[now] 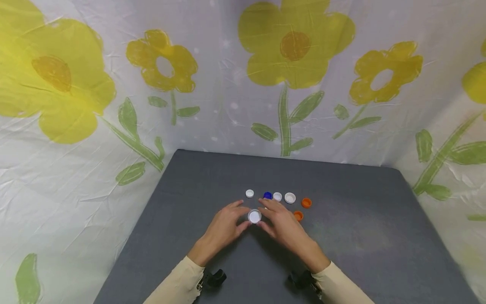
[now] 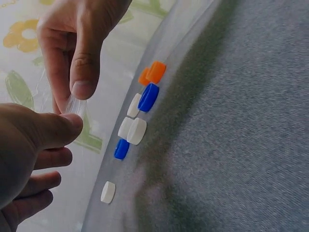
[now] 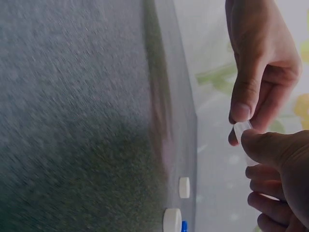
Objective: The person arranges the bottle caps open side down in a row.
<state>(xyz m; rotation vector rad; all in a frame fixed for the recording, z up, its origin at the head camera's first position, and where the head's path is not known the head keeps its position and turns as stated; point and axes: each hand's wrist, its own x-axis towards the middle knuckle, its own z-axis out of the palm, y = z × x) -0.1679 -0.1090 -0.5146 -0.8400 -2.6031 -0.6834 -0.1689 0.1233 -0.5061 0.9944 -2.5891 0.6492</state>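
Between the two hands is a small round translucent cap [image 1: 255, 216], whitish in the middle as the head view shows it. My left hand [image 1: 225, 223] pinches its left side between thumb and fingers. From the right, my right hand [image 1: 284, 226] pinches the opposite side in the same way. In the left wrist view the clear rim of the cap [image 2: 75, 105] shows between both thumbs, raised above the table. The right wrist view shows the same cap [image 3: 241, 129] edge-on, partly hidden by the thumbs.
Beyond the hands, several bottle caps lie on the grey table [image 1: 360, 253]: white caps [image 1: 290, 198], orange caps [image 1: 306, 202] and blue caps [image 2: 148, 97]. One white cap [image 1: 249, 193] lies apart to the left. A flower-printed curtain [image 1: 220, 76] hangs behind the table.
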